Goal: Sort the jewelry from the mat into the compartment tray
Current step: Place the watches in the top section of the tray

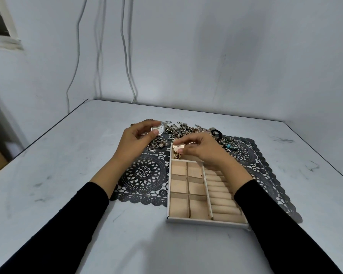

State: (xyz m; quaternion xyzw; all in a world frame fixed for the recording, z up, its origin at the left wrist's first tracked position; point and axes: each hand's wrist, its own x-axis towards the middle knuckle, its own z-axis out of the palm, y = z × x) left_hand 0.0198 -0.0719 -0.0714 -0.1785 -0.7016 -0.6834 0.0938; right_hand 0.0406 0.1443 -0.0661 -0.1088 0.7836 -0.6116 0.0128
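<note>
Left hand (136,140): pinches silver metal round-dial watch (158,130). Right hand (201,150): pinches rose-gold watch (177,147) at far slot of beige compartment tray (206,221). Beyond both grips: jewellery heap (183,129) on black lace mat (145,175). Sorting judged barely begun.

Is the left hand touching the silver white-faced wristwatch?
Touching. The head view shows the left hand pinching the round case of the silver white-faced wristwatch between thumb and fingers.
</note>
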